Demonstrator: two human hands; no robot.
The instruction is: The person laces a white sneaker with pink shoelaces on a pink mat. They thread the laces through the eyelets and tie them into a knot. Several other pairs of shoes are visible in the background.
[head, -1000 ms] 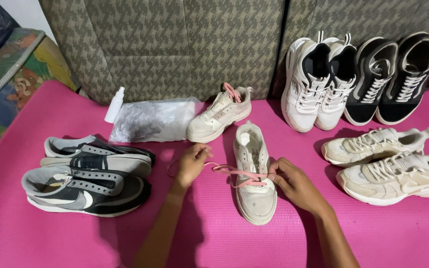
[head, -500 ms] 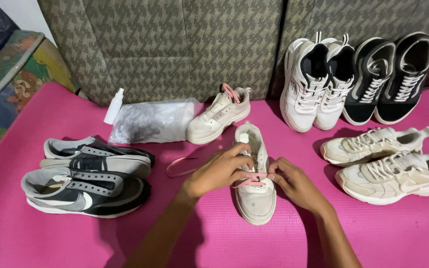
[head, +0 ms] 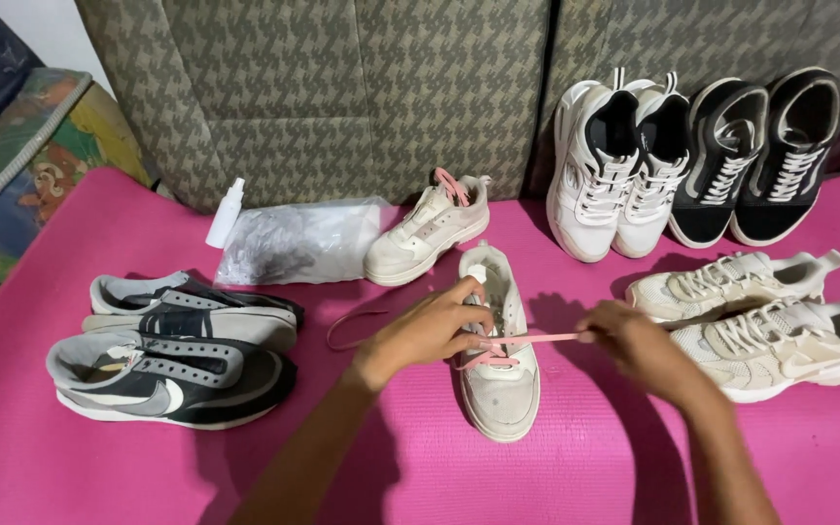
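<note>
Shoe, the cream sneaker [head: 500, 365] on the pink foam mat [head: 70, 467], lay under both hands. Right hand [head: 634, 345] had moved outward, fingers pinching the thin pink lace [head: 537, 338] tight. Left hand [head: 430, 331] fingers pressed the eyelets, so lacing went on.

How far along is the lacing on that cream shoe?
Done: lower eyelets of the cream shoe carry crossed pink lace. In hand: right hand pulls one end taut; left hand steadies the shoe. Left: upper eyelets look empty, slack end loose.

1 clear crumpled plastic bag [head: 298, 241] beside small white spray bottle [head: 225, 213], mat's far edge
</note>
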